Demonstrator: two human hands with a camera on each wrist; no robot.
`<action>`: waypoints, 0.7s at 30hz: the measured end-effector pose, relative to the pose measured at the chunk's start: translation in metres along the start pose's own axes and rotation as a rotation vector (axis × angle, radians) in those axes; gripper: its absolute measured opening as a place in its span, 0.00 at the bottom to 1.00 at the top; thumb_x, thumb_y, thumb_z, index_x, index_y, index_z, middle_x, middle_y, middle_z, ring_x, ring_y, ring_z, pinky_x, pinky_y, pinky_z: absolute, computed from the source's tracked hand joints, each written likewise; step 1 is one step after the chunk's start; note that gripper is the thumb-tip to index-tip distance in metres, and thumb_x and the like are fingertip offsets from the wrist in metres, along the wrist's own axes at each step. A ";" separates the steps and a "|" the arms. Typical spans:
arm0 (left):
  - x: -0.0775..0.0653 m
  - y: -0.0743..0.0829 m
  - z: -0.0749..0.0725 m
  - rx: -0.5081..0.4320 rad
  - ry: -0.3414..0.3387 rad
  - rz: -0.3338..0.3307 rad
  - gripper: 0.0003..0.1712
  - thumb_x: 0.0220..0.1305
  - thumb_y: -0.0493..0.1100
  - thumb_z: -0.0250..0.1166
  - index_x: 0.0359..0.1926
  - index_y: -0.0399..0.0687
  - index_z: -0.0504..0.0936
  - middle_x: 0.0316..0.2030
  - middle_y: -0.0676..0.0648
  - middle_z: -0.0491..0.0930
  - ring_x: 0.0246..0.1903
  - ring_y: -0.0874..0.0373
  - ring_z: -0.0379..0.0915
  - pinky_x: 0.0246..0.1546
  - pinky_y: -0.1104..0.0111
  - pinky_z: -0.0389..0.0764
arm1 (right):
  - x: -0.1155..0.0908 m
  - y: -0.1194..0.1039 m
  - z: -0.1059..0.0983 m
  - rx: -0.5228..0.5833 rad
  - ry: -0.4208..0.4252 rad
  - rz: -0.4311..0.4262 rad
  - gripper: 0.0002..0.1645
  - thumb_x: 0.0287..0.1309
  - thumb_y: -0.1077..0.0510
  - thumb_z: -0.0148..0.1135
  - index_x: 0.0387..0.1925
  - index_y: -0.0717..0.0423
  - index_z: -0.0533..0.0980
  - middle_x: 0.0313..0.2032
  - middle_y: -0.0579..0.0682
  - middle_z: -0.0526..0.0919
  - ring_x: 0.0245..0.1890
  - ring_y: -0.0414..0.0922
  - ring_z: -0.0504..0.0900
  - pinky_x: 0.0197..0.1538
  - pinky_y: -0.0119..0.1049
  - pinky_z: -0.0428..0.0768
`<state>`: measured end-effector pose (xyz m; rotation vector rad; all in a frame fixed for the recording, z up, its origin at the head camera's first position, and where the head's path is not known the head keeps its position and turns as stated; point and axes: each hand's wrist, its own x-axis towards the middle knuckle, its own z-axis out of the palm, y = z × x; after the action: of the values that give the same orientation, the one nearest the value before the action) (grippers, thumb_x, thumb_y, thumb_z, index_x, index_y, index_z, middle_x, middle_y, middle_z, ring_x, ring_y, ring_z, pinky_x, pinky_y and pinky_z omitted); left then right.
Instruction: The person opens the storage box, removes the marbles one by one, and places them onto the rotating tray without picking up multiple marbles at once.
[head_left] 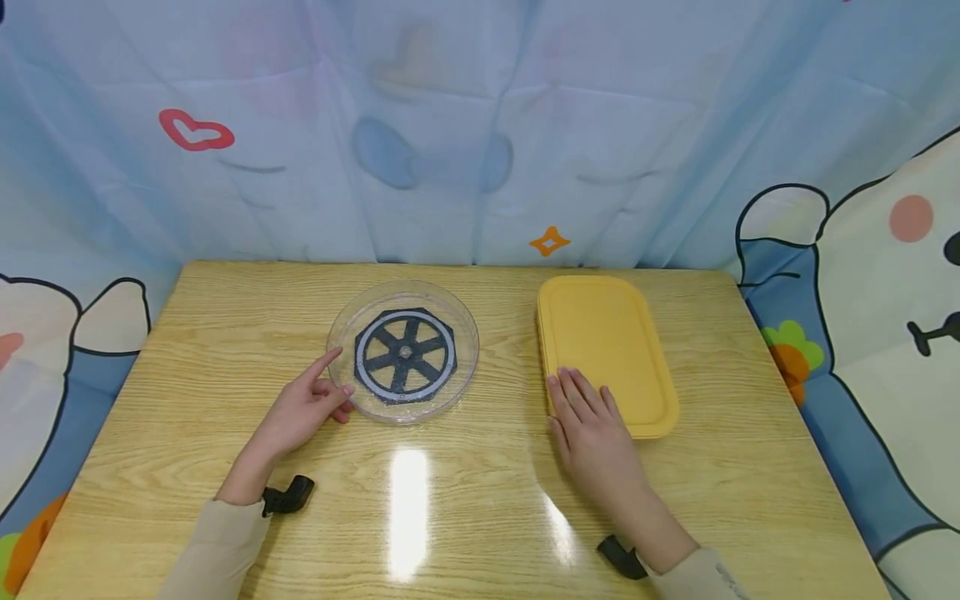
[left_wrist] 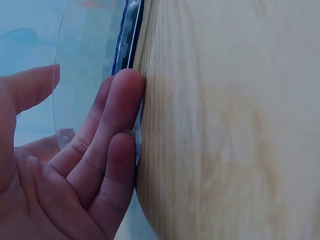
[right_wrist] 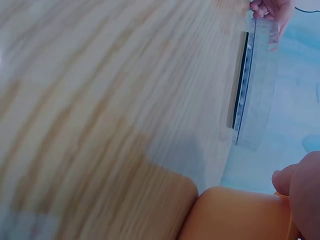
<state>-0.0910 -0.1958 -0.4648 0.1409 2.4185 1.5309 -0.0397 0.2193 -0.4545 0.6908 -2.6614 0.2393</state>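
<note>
My left hand (head_left: 303,412) is at the near-left rim of a clear round turntable tray (head_left: 462,333), which has a dark spoked, ringed base under it. The index finger reaches along the rim and the thumb lies over it. In the left wrist view, the other fingers (left_wrist: 120,100) curl in low under the tray's edge, close to the tabletop. My right hand (head_left: 600,446) rests with straight fingers on the near-left edge of a yellow rectangular lidded box (head_left: 611,333). The right wrist view shows the box's side (right_wrist: 240,215) with part of that hand above it.
Both things stand on a glossy wood-grain table (head_left: 495,500), the tray left of the box. A light blue cartoon curtain (head_left: 450,125) hangs along the back and sides. Black wrist cameras (head_left: 288,496) sit at both sleeves, near the tabletop.
</note>
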 end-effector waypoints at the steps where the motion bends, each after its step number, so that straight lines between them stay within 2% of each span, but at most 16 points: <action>1: 0.000 0.000 0.000 0.000 -0.001 -0.001 0.41 0.74 0.47 0.60 0.79 0.47 0.50 0.33 0.46 0.86 0.30 0.53 0.84 0.48 0.55 0.79 | 0.001 -0.001 0.000 0.001 0.001 0.002 0.33 0.63 0.58 0.61 0.67 0.67 0.69 0.66 0.64 0.71 0.68 0.60 0.67 0.62 0.65 0.64; 8: 0.001 0.001 0.000 0.009 -0.006 0.000 0.42 0.73 0.49 0.62 0.79 0.48 0.50 0.33 0.47 0.86 0.30 0.54 0.83 0.47 0.56 0.78 | 0.003 -0.004 0.001 0.006 -0.001 0.013 0.32 0.64 0.56 0.59 0.67 0.66 0.70 0.66 0.63 0.71 0.68 0.59 0.67 0.63 0.64 0.64; 15: 0.001 0.001 0.001 0.006 -0.016 0.003 0.43 0.72 0.49 0.62 0.79 0.49 0.50 0.33 0.46 0.85 0.31 0.53 0.83 0.48 0.55 0.77 | 0.004 -0.006 -0.002 0.044 -0.011 0.047 0.32 0.64 0.57 0.62 0.67 0.66 0.70 0.66 0.62 0.71 0.68 0.58 0.66 0.64 0.64 0.64; 18: 0.001 0.000 0.000 0.005 -0.015 0.001 0.43 0.72 0.48 0.62 0.79 0.48 0.50 0.33 0.46 0.85 0.30 0.53 0.83 0.48 0.55 0.77 | 0.007 -0.008 -0.006 0.079 0.010 0.058 0.32 0.64 0.58 0.63 0.66 0.67 0.70 0.65 0.63 0.72 0.68 0.58 0.67 0.63 0.64 0.64; 21: 0.002 -0.001 0.000 0.006 -0.015 -0.001 0.43 0.73 0.47 0.62 0.79 0.48 0.49 0.33 0.46 0.85 0.30 0.53 0.83 0.48 0.55 0.78 | 0.010 -0.009 -0.011 0.106 0.070 0.047 0.30 0.65 0.58 0.61 0.64 0.69 0.71 0.63 0.64 0.74 0.66 0.59 0.70 0.62 0.64 0.66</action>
<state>-0.0926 -0.1960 -0.4655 0.1518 2.4122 1.5166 -0.0400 0.2096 -0.4400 0.6402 -2.6156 0.4126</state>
